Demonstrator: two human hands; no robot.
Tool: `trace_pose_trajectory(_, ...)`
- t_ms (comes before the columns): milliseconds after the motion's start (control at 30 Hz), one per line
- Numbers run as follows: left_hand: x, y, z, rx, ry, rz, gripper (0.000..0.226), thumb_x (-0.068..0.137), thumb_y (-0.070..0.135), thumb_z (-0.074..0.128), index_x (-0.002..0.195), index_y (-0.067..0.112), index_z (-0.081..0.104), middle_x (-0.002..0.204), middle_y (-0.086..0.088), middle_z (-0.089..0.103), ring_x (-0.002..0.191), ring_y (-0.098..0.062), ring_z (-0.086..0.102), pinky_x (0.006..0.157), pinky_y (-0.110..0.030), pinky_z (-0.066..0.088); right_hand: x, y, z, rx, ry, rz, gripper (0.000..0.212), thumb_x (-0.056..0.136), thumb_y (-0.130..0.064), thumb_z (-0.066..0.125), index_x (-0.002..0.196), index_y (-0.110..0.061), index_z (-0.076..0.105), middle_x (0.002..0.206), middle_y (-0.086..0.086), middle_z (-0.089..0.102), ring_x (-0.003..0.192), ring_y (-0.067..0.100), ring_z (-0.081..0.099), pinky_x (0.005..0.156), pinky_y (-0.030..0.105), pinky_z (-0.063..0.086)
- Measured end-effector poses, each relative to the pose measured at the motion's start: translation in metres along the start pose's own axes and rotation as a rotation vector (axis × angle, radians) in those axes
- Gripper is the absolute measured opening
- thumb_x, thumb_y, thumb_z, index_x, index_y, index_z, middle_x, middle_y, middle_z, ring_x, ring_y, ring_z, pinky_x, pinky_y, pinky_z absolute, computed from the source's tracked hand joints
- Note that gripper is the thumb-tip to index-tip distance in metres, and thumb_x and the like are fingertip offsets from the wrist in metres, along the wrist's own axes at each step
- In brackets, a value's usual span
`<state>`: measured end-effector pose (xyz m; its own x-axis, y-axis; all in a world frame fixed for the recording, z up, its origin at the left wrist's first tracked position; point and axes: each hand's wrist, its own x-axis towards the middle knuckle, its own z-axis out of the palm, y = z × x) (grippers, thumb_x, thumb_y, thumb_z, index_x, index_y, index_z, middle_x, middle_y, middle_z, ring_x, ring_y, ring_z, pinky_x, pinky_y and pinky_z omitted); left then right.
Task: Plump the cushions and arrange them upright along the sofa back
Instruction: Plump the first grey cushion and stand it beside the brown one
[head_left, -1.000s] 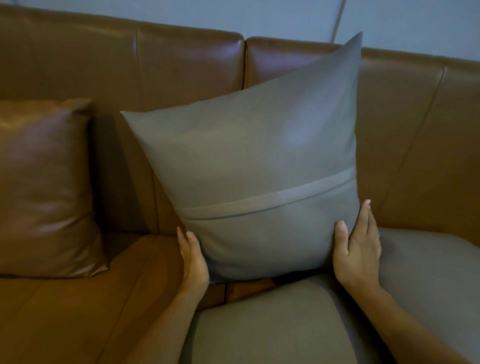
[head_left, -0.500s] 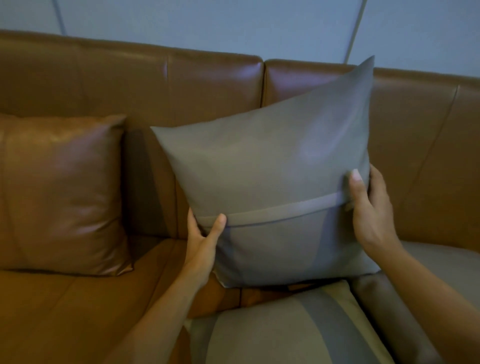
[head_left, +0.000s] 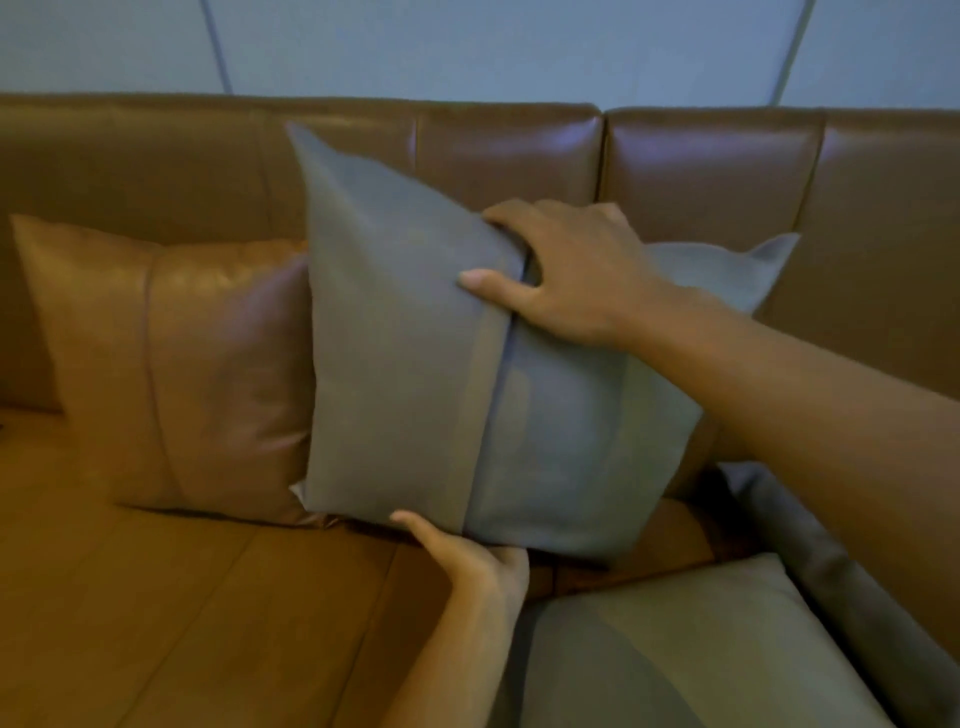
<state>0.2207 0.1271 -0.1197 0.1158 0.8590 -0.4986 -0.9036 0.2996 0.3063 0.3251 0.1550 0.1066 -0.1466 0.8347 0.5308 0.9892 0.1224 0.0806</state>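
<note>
A grey cushion (head_left: 405, 364) with a flap seam leans against the brown leather sofa back (head_left: 467, 150), turned so the seam runs almost vertically. My right hand (head_left: 566, 270) grips its top edge at the seam, fingers curled over the fabric. My left hand (head_left: 467, 561) holds the bottom edge from underneath. A brown leather cushion (head_left: 182, 374) stands upright against the back at the left, touching the grey one.
Two more grey cushions lie on the seat at the lower right: one flat (head_left: 675, 649), one along the right edge (head_left: 810, 561). Bare brown seat (head_left: 156, 613) stretches out at the lower left. A pale wall (head_left: 467, 47) rises behind the sofa.
The grey cushion has been rotated about a quarter turn and shifted left against the brown cushion. My right hand went from its side to its top; my left moved under its bottom edge.
</note>
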Motion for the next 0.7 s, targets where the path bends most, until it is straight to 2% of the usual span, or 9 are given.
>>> trace_pose_trajectory(167,0.002,0.000,-0.014,-0.019,0.045,-0.092,0.092,0.071,0.095,0.030,0.140,0.038,0.053,0.148,-0.008,0.052,0.132,-0.040,0.050,0.110,-0.064,0.036,0.012,-0.021,0.030,-0.024,-0.158,-0.029,0.069,0.095,-0.074,0.027,0.149,-0.034,0.036,0.133,0.006,0.058,0.123,0.028,0.055,0.102,0.048,0.033)
trace_pose_trajectory(333,0.013,0.011,-0.020,0.011,0.006,-0.251,0.105,0.064,0.100,0.030,0.150,0.040,0.041,0.157,-0.012,0.040,0.136,-0.050,0.038,0.100,-0.080,0.032,0.021,-0.028,0.048,-0.056,-0.244,0.010,0.077,0.096,-0.073,0.021,0.160,-0.030,0.019,0.144,0.013,0.051,0.130,0.035,0.049,0.108,0.049,0.031)
trace_pose_trajectory(433,0.011,0.018,-0.018,0.051,0.011,-0.305,0.102,0.071,0.096,0.026,0.155,0.038,0.030,0.161,-0.014,0.031,0.142,-0.052,0.028,0.097,-0.082,0.026,0.018,-0.024,0.052,-0.090,-0.291,0.079,0.080,0.095,-0.074,0.017,0.162,-0.031,0.005,0.156,0.016,0.040,0.144,0.035,0.035,0.120,0.053,0.017)
trace_pose_trajectory(500,0.008,0.024,-0.016,0.118,0.029,-0.352,0.105,0.073,0.095,0.024,0.158,0.034,0.024,0.163,-0.015,0.026,0.145,-0.051,0.023,0.102,-0.083,0.016,0.009,-0.019,0.051,-0.102,-0.286,0.108,0.077,0.096,-0.073,0.017,0.161,-0.035,0.002,0.164,0.016,0.026,0.153,0.033,0.019,0.124,0.055,0.007)
trace_pose_trajectory(567,0.005,0.036,-0.015,0.231,0.112,-0.373,0.102,0.080,0.090,0.023,0.159,0.025,0.021,0.162,-0.018,0.027,0.146,-0.047,0.026,0.110,-0.074,0.014,-0.009,-0.010,0.050,-0.072,-0.191,0.139,0.072,0.098,-0.069,0.019,0.161,-0.038,0.003,0.169,0.015,0.014,0.156,0.031,0.008,0.124,0.055,0.003)
trace_pose_trajectory(600,0.005,0.046,-0.016,0.313,0.169,-0.308,0.095,0.086,0.084,0.025,0.159,0.023,0.022,0.161,-0.018,0.030,0.145,-0.044,0.030,0.112,-0.067,0.020,-0.023,-0.002,0.051,-0.024,-0.092,0.206,0.069,0.100,-0.066,0.022,0.161,-0.037,0.008,0.169,0.014,0.014,0.156,0.031,0.009,0.125,0.054,0.005)
trace_pose_trajectory(633,0.006,0.059,-0.018,0.444,0.228,-0.145,0.087,0.091,0.076,0.031,0.159,0.023,0.022,0.161,-0.015,0.030,0.144,-0.041,0.032,0.111,-0.059,0.028,-0.040,0.007,0.054,0.049,0.039,0.330,0.066,0.101,-0.061,0.027,0.160,-0.034,0.015,0.168,0.015,0.019,0.155,0.033,0.016,0.124,0.053,0.012)
trace_pose_trajectory(700,0.009,0.091,-0.022,0.782,0.276,0.414,0.080,0.094,0.066,0.044,0.159,0.031,0.013,0.166,-0.009,0.019,0.147,-0.036,0.028,0.110,-0.054,0.034,-0.078,0.029,0.062,0.321,0.338,0.774,0.065,0.100,-0.056,0.036,0.157,-0.026,0.028,0.161,0.016,0.031,0.148,0.036,0.031,0.120,0.052,0.026)
